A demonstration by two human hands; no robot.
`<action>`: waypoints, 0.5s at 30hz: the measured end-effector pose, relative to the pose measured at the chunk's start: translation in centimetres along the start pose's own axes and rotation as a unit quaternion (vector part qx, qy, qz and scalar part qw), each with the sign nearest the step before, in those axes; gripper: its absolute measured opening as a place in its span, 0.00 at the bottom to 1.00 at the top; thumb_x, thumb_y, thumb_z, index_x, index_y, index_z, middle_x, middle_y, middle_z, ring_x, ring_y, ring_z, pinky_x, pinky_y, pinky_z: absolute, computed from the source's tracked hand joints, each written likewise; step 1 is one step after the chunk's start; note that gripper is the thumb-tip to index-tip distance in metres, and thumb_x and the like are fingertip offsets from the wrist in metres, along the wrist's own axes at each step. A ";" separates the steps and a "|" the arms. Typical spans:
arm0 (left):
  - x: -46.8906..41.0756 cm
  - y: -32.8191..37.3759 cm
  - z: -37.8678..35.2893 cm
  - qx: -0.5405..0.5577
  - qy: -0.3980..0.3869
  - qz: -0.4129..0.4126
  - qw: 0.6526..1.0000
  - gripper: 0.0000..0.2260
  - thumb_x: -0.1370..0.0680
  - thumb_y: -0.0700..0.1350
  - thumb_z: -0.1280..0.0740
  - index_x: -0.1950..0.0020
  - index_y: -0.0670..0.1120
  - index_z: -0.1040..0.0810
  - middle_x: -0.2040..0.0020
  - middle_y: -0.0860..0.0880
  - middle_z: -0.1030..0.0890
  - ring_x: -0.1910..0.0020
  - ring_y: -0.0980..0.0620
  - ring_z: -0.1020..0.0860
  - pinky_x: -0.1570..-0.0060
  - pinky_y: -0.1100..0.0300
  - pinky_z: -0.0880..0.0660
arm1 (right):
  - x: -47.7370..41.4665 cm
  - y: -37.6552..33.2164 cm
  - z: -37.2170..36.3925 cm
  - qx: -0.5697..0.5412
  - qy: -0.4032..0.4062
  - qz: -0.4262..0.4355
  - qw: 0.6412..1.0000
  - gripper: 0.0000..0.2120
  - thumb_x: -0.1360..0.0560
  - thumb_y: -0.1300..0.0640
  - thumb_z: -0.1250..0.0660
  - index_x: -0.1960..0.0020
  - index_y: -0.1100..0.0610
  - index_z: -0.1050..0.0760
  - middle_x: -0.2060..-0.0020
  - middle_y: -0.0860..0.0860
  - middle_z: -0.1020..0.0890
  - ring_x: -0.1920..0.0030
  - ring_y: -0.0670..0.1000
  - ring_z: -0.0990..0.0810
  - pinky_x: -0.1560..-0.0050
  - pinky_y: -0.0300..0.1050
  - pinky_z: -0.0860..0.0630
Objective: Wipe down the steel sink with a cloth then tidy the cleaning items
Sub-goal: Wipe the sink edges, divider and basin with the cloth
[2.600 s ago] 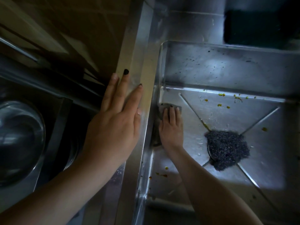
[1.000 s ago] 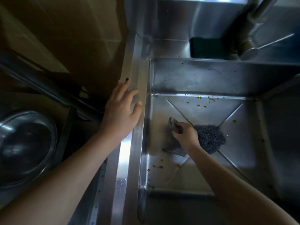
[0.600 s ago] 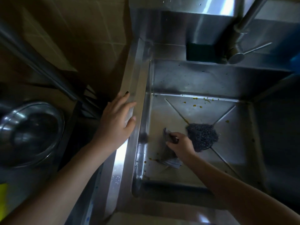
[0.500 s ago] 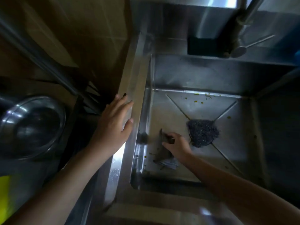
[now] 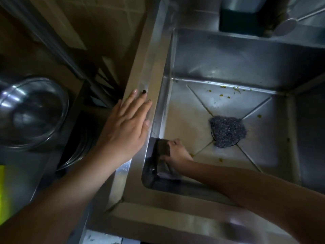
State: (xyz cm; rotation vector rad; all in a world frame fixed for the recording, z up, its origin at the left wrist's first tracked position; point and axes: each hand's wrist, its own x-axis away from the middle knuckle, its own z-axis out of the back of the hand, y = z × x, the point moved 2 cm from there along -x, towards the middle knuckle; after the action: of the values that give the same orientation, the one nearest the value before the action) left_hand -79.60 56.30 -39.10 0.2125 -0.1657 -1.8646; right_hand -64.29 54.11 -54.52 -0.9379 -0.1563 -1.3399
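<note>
The sink (image 5: 228, 55) was a deep steel basin set in a steel bench, in dim light, with brown tiles (image 5: 105, 23) showing beyond its left edge. At the far left a steel bowl (image 5: 31, 111) sat on a lower shelf. The left hand (image 5: 126, 127) lay flat on the sink's left rim (image 5: 149, 67), fingers straight and released, holding nothing. Just right of it, down in the basin's near left corner, the dark cloth (image 5: 162, 148) stood against the left wall. The right hand (image 5: 177, 152) was grasping the cloth, its fingers curled round the upper edge and pressing it to the steel. Further right a grey scouring pad (image 5: 226, 131) lay over the drain, apart from the hand, and yellow crumbs (image 5: 228, 97) dotted the floor near the back wall. A tap (image 5: 284, 25) stood on the back ledge beside a dark block (image 5: 241, 22).
</note>
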 end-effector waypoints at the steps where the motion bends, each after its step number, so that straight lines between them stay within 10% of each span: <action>1: 0.1 0.0 -0.1 -0.004 0.004 -0.002 1.000 0.23 0.23 0.47 0.49 0.33 0.39 0.30 0.31 0.42 0.30 0.29 0.42 0.36 0.33 0.41 0.37 | -0.1 0.2 -0.2 0.016 -0.005 0.004 1.000 0.28 0.27 0.50 0.32 0.33 0.61 0.36 0.36 0.59 0.35 0.38 0.60 0.32 0.40 0.49 0.33; 9: 0.0 -0.1 -0.3 0.002 0.012 -0.010 1.000 0.22 0.22 0.47 0.49 0.32 0.40 0.31 0.30 0.42 0.31 0.28 0.42 0.39 0.34 0.39 0.35 | 1.0 1.2 -1.0 0.173 -0.027 0.162 0.971 0.36 0.28 0.46 0.32 0.26 0.58 0.41 0.28 0.60 0.41 0.27 0.59 0.45 0.31 0.56 0.37; 15: 0.2 -0.2 -0.2 0.001 0.009 -0.009 1.000 0.22 0.22 0.47 0.49 0.31 0.40 0.32 0.29 0.42 0.32 0.27 0.43 0.40 0.33 0.39 0.36 | 0.8 2.9 -3.3 0.263 0.042 0.187 0.946 0.40 0.45 0.34 0.25 0.39 0.55 0.22 0.42 0.55 0.20 0.40 0.54 0.22 0.48 0.45 0.23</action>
State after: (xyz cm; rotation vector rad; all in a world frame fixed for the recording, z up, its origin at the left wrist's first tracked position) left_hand -79.74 56.19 -39.36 0.2323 -0.1541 -1.8798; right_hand -62.89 51.16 -57.62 -0.4274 -0.2419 -0.9129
